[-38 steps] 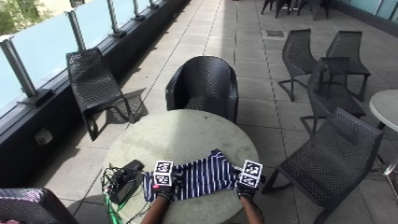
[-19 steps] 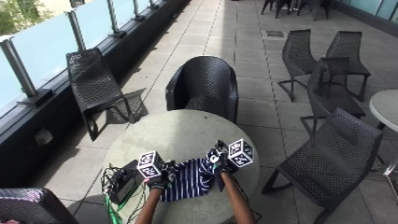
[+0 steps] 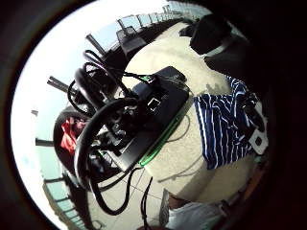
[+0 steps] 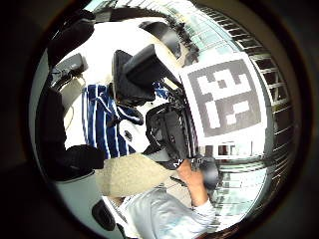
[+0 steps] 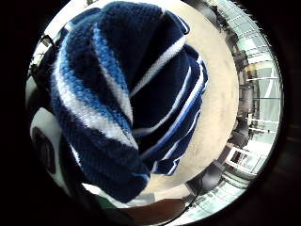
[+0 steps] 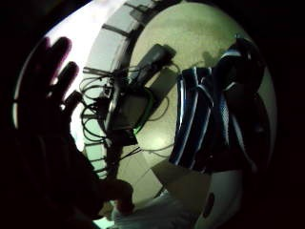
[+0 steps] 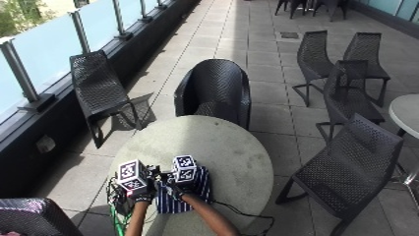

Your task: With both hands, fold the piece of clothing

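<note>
A navy and white striped garment [image 7: 195, 192] lies bunched near the front left of the round table [image 7: 216, 147]. My right hand [image 7: 174, 191] is over its left part and grips a fold; the striped knit [image 5: 117, 94] fills that palm's view. Just left of it, my left hand [image 7: 142, 195] is at the garment's left edge, beside the cables. From the left palm the cloth [image 3: 223, 124] lies a little apart on the tabletop. A dark hand [image 6: 47, 95] with straight, spread fingers shows beside the striped cloth [image 6: 200, 119]. The right hand [image 4: 169, 134] shows over the cloth [image 4: 99, 119].
A black box with coiled cables [image 7: 118, 199] sits at the table's left edge, right by my left hand [image 3: 148, 115]. Dark wicker chairs stand behind the table [image 7: 216, 91], to the left [image 7: 98, 91] and to the right [image 7: 347, 162].
My right hand has swept left across the table with the garment's right side, folding it over. The left hand has shifted slightly left, and both hands are now close together.
</note>
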A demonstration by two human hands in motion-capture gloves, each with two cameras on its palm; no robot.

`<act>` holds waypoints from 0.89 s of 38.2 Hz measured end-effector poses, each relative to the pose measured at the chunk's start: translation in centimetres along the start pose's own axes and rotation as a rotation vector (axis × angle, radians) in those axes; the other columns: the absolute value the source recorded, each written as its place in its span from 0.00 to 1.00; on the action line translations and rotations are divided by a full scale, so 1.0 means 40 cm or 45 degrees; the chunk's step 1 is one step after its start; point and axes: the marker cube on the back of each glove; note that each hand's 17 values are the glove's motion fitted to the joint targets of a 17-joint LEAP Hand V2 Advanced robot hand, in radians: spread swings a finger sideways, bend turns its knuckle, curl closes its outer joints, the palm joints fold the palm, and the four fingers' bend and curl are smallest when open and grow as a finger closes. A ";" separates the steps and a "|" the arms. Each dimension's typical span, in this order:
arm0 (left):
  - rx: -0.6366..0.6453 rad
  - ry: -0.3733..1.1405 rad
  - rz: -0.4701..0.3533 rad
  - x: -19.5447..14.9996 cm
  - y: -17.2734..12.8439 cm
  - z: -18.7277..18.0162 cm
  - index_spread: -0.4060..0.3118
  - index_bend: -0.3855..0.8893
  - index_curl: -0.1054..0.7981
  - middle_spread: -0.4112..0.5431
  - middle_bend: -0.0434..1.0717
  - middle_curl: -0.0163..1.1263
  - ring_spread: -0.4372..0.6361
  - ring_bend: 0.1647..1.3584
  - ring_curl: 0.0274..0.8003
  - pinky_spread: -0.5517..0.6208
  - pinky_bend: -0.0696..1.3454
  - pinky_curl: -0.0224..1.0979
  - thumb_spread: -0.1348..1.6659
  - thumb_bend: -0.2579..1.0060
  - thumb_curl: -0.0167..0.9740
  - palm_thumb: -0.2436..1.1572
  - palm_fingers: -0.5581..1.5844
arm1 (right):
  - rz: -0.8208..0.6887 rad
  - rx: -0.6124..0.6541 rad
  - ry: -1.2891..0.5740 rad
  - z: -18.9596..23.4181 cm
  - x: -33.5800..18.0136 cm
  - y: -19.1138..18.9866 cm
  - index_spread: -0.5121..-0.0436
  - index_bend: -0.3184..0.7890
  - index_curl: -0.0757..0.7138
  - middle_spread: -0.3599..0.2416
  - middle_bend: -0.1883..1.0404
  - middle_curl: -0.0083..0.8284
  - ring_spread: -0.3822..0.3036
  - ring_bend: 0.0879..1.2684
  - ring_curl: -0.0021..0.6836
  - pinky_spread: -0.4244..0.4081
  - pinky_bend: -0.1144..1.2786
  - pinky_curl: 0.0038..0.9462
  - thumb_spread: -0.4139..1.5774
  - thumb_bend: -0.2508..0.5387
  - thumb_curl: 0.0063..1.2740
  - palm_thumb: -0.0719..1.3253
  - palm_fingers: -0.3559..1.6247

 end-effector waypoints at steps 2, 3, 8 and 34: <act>-0.006 -0.002 -0.010 -0.008 -0.001 0.003 0.38 0.43 0.54 0.40 0.20 0.30 0.56 0.28 0.37 0.74 0.39 0.35 0.96 0.39 0.34 0.58 0.50 | 0.011 -0.013 0.073 0.025 0.006 -0.002 0.46 0.40 0.44 0.24 0.47 0.58 0.23 0.61 0.72 0.15 0.62 0.47 0.45 0.29 0.47 0.79 0.80; -0.008 -0.004 -0.011 -0.010 -0.002 0.005 0.38 0.43 0.54 0.40 0.20 0.31 0.56 0.28 0.37 0.74 0.39 0.35 0.96 0.40 0.34 0.59 0.50 | 0.001 -0.018 0.088 0.031 0.008 -0.001 0.46 0.40 0.44 0.24 0.47 0.58 0.23 0.61 0.72 0.15 0.62 0.47 0.44 0.28 0.48 0.79 0.80; 0.011 -0.012 0.009 0.002 -0.001 -0.001 0.39 0.42 0.53 0.39 0.20 0.31 0.56 0.28 0.37 0.73 0.39 0.34 0.96 0.41 0.36 0.61 0.50 | -0.188 -0.055 0.002 0.027 0.039 0.001 0.45 0.39 0.45 0.24 0.47 0.59 0.23 0.60 0.71 0.15 0.62 0.47 0.43 0.27 0.49 0.78 0.80; 0.060 -0.139 0.208 0.185 0.017 0.015 0.38 0.42 0.51 0.37 0.19 0.31 0.54 0.27 0.37 0.72 0.38 0.34 0.95 0.45 0.42 0.64 0.51 | 0.277 0.474 0.519 -0.308 0.622 0.200 0.28 0.46 0.54 0.38 0.30 0.48 0.56 0.09 0.43 0.74 0.37 0.33 0.85 0.30 0.31 0.48 0.36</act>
